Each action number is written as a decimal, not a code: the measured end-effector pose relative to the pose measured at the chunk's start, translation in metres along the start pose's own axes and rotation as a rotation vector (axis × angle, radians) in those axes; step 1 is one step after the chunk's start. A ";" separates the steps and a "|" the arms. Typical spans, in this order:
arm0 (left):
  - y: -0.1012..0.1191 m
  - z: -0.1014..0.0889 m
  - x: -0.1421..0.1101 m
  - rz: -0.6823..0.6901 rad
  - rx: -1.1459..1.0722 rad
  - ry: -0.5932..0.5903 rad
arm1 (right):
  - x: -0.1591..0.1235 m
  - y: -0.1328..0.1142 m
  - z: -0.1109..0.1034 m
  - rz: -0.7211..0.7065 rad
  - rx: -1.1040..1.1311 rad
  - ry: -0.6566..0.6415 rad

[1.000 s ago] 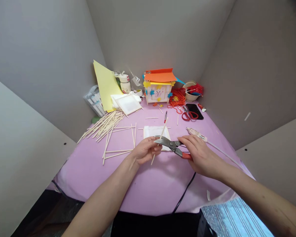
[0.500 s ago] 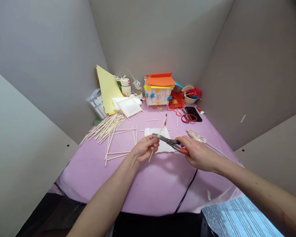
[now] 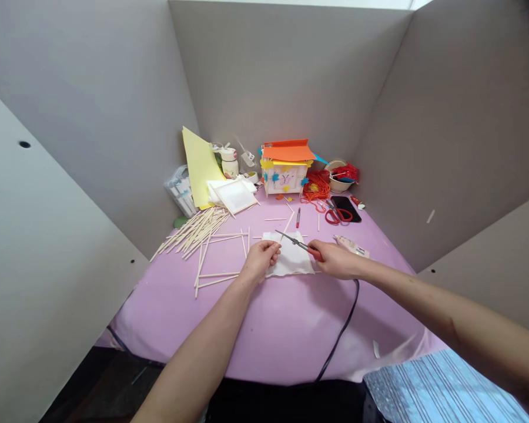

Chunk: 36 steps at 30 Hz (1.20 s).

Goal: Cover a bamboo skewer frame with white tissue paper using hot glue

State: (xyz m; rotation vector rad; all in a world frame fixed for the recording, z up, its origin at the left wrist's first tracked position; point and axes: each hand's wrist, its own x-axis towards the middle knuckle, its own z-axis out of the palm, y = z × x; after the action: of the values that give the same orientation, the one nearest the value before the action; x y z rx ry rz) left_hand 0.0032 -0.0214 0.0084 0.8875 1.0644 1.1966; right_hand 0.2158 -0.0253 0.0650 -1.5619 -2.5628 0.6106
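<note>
My left hand [image 3: 260,261] grips a thin wooden stick [image 3: 287,224] that rises past my fingers towards the far side of the table. My right hand [image 3: 335,261] is shut on metal cutters [image 3: 297,242] with red handles, and their long jaws point left at the stick near my left fingers. Both hands are above a crumpled white sheet [image 3: 288,258] lying on the pink table cover [image 3: 291,329]. My fingers partly hide the lower stick and the cutter handles.
To the left lie a heap of loose sticks [image 3: 194,232] and stick frames [image 3: 220,255]. Farther back stand a paper-roofed stick house [image 3: 284,179], orange cord [image 3: 316,189], red scissors [image 3: 337,215] and a phone [image 3: 346,208]. A black cable [image 3: 344,329] crosses the table's near right.
Both hands have moved farther forward over the white sheet, and the cutters now slant up to the left. The whole view has shifted, with the table lower in the picture.
</note>
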 end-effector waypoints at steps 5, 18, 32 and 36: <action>-0.003 -0.002 0.002 -0.034 0.050 0.029 | 0.004 -0.006 -0.001 0.041 -0.009 -0.029; -0.001 -0.010 0.004 0.184 0.273 0.098 | 0.072 0.051 -0.021 0.089 -0.160 0.173; -0.009 -0.008 -0.003 0.520 0.801 -0.035 | 0.174 0.065 -0.008 -0.133 -0.169 0.196; -0.010 -0.008 -0.003 0.520 0.960 -0.108 | 0.144 0.048 -0.017 -0.147 -0.118 0.286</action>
State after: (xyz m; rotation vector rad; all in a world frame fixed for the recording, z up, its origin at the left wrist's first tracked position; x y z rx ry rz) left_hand -0.0016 -0.0263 -0.0024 2.0430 1.3783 0.9928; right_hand 0.1916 0.1238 0.0429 -1.3602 -2.5027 0.2068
